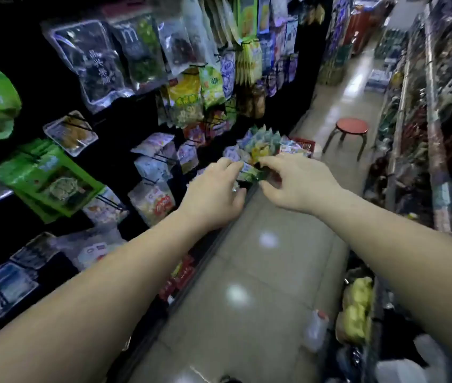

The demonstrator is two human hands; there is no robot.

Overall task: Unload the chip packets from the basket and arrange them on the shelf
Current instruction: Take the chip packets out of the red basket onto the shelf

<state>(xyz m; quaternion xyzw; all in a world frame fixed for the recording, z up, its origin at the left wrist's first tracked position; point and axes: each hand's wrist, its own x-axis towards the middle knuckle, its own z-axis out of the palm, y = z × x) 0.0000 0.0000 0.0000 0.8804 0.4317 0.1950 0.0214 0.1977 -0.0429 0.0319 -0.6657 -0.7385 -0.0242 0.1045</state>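
Observation:
A bundle of teal and yellow chip packets (260,143) fans out in front of me, above a red basket (306,145) on the aisle floor. My left hand (215,194) grips the bundle's lower left edge, fingers curled round it. My right hand (299,182) pinches the bundle's lower right side between thumb and fingers. The basket is mostly hidden behind the packets and holds more pale packets (292,146). The shelf rack (125,150) with hanging snack bags runs along my left.
A red round stool (352,127) stands in the aisle beyond the basket. Shelving full of goods (440,134) lines the right side. Green bags (51,178) hang on pegs at left. Yellow bags (357,310) sit low at right. Tiled floor (260,272) runs between.

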